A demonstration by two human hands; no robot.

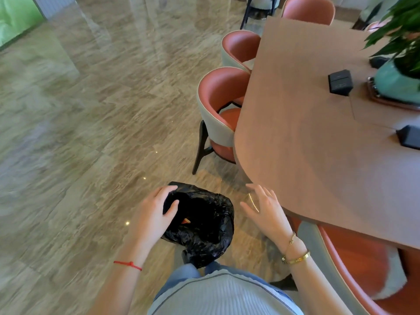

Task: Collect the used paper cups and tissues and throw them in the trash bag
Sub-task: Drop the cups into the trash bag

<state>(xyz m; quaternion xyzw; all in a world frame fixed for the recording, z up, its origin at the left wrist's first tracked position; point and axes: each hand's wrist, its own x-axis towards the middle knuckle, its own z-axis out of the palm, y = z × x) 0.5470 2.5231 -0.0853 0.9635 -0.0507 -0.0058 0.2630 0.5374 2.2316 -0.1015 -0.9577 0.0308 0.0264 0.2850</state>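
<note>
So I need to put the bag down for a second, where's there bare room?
The table's near end is bare, up to the black boxes and potted plant. Open floor lies left of the chairs.

The trash bag (204, 221) is glossy black, with an orange speck inside at 6 o'clock. The 2 chairs (223, 114) at 1 o'clock are terracotta with pale grey backs; the table (306, 133) is pinkish brown and the floor (91, 133) streaked beige marble.
</note>
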